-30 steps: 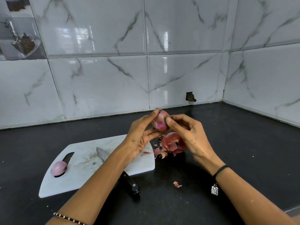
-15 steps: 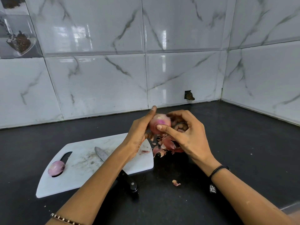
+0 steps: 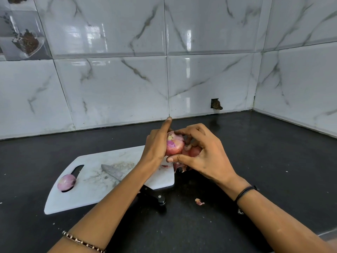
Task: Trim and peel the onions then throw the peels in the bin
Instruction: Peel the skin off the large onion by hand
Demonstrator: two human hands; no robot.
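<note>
On the bench nearest you, a peel scrap (image 3: 199, 201) lies right of the knife (image 3: 112, 171). A peeled onion (image 3: 66, 182) sits at the left end of the cutting board (image 3: 87, 196). Above the board's right corner, your left hand (image 3: 156, 145) cradles the onion (image 3: 175, 145), forefinger now raised. Your right hand (image 3: 206, 156) has shifted from pinching its top to clasping it, thumb beneath. You seem to be turning it for leftover skin. The peel pile (image 3: 179, 167) below remains unbinned.

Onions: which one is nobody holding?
The purple onion lying on the left end of the white cutting board. The other onion is held up between the left hand and the right hand.
</note>
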